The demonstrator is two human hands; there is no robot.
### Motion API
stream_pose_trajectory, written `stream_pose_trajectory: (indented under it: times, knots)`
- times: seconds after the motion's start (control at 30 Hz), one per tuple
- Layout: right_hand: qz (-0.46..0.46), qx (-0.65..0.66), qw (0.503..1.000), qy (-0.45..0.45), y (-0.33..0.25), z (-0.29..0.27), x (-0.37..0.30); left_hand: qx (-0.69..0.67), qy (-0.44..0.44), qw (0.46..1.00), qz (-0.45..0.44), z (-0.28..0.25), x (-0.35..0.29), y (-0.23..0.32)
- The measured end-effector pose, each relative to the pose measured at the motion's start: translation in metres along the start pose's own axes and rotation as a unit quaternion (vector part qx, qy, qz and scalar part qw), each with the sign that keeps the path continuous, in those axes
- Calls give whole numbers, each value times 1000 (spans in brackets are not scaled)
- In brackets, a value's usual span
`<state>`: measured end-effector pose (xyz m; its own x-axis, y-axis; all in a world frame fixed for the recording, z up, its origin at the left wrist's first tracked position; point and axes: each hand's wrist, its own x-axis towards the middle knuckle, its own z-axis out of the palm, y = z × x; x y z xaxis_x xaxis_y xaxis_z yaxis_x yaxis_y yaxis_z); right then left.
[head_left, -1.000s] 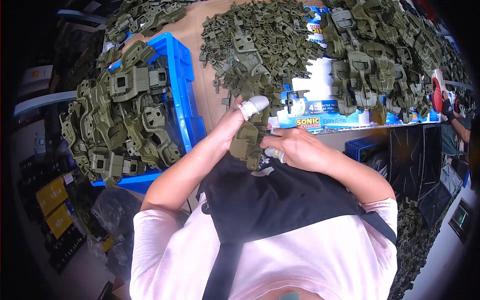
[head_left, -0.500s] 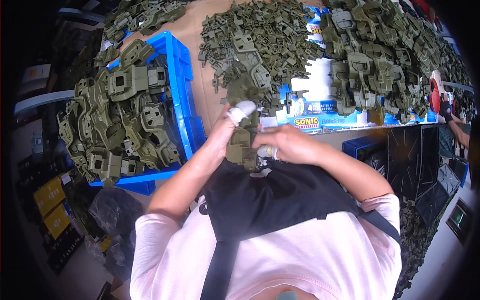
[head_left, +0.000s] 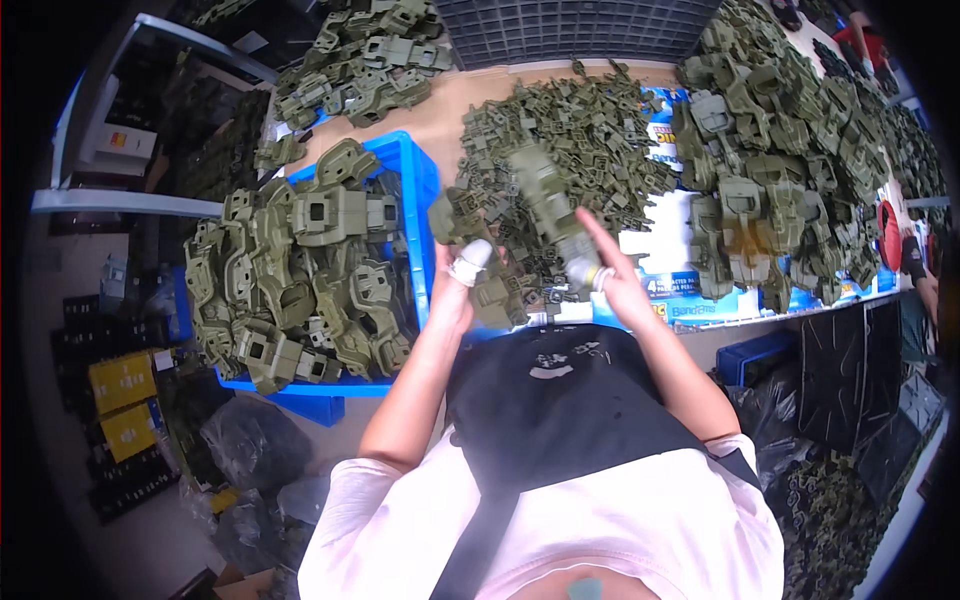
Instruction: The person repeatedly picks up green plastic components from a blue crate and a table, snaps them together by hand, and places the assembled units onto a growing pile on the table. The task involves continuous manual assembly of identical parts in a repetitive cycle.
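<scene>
My left hand [head_left: 455, 290], with a white cover on its thumb, grips an olive-green moulded plastic body part [head_left: 497, 298] just above my black apron. To its right, my right hand [head_left: 622, 290], its thumb also wrapped in white, has the lower end of a second long olive-green body part [head_left: 543, 185]. That second part is smeared by motion, and the index finger stretches along its side. Behind both hands spreads a heap of small olive-green plastic pieces [head_left: 600, 130].
A blue crate [head_left: 420, 190] on the left is piled with large olive-green body parts [head_left: 260, 270]. More large parts [head_left: 750, 150] are heaped at right on printed cardboard. A dark ribbed crate [head_left: 580, 30] stands at the back. Another person's arm [head_left: 925, 285] shows at far right.
My head view has shifted, so the table sits lower and farther right. My right hand has moved away from the left hand's part and now holds the long part that lay on the small pieces.
</scene>
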<state>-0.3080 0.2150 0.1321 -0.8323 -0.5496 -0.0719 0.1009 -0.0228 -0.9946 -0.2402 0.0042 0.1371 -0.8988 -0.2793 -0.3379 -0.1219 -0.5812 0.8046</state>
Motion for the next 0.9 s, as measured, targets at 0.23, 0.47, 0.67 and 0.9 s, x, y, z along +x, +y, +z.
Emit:
stream_pose_trajectory:
  times: [0.23,0.47,0.67,0.9]
  knots:
    - [-6,-158,986,-52,-32,29,-38,37,-32,997,52,27,-1,-25]
    - [59,135,987,-65,-21,19,-35,-3,-10,995,97,28,-6,-12]
    - [125,160,978,-38,-15,11,-33,-15,19,986,163,32,-20,-1]
    - [75,-354,924,-121,-59,-23,-53,729,-327,534,275,89,-36,41]
